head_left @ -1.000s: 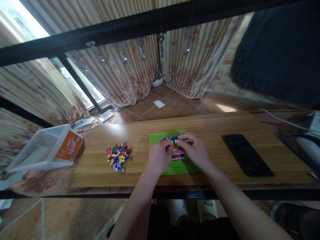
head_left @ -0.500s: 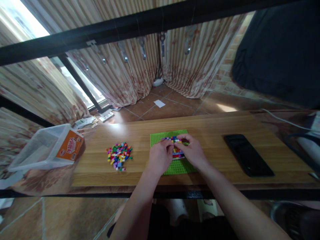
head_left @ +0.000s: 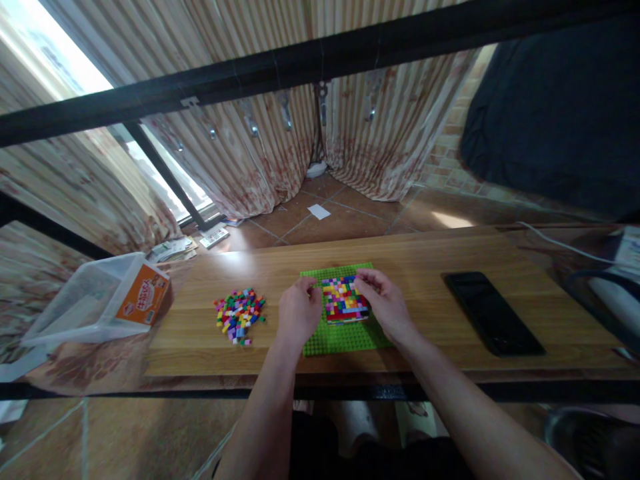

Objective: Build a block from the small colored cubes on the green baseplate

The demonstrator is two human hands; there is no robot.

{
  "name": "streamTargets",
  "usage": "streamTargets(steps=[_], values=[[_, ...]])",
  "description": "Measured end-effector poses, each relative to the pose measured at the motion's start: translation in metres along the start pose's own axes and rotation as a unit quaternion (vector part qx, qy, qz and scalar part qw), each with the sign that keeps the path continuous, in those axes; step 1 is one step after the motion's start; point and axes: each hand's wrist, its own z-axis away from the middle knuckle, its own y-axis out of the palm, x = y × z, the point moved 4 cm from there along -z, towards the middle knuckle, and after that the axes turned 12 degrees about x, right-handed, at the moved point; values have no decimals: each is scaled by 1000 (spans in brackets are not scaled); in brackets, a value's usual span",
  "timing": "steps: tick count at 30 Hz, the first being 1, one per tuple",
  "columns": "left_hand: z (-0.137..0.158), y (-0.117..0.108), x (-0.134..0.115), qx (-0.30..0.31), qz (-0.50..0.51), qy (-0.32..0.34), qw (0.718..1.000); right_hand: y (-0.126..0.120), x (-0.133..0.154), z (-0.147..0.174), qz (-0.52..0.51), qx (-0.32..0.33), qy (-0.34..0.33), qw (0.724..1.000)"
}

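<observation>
A block of small multicoloured building bricks [head_left: 345, 300] sits on a green studded baseplate [head_left: 320, 341]. My left hand [head_left: 300, 309] is just left of the block, fingers bent, with a small gap between thumb and forefinger and nothing visible in it. At the block's upper right corner, the thumb and forefinger of my right hand [head_left: 384, 301] close on its edge. Its other fingers are curled and partly hidden. A loose pile of small bricks [head_left: 240, 312] lies left of the baseplate.
The wooden board [head_left: 425, 257] carries a black phone [head_left: 493, 312] at the right. Off its left end stands a clear plastic box [head_left: 85, 300] with an orange label. A dark metal bar [head_left: 280, 63] crosses above, and a white cable [head_left: 560, 241] runs at the far right.
My left hand has drawn back leftward from the brick block, uncovering its top. My right hand has stayed by the right edge, its fingers shifted slightly. The view has tilted slightly.
</observation>
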Motion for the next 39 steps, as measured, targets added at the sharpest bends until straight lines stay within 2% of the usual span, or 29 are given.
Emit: streamTargets(steps=[3, 7, 16, 19, 22, 25, 28, 32, 39], values=[[-1, 7, -3, 53, -28, -2, 998, -5, -3, 0, -6, -33, 25, 999], [-3, 13, -7, 80, -23, 11, 996, -6, -8, 2, 79, -31, 76, 993], [0, 8, 2, 65, -15, 20, 998, -8, -10, 3, 106, -18, 65, 992], [3, -11, 26, 40, -21, 7, 999, -10, -9, 4, 109, -20, 61, 992], [9, -41, 67, 10, -27, -33, 999, -10, -9, 3, 105, -19, 71, 992], [16, -63, 106, 38, -44, -56, 997, -10, -9, 2, 112, -19, 74, 991], [23, -70, 125, 62, -64, -63, 994, -11, -10, 0, 112, -18, 69, 991], [25, -63, 118, 70, -94, -55, 992, -12, -13, -3, 110, -24, 66, 991], [19, -54, 104, 74, -151, -89, 982, -11, -13, -5, 98, -21, 75, 992]])
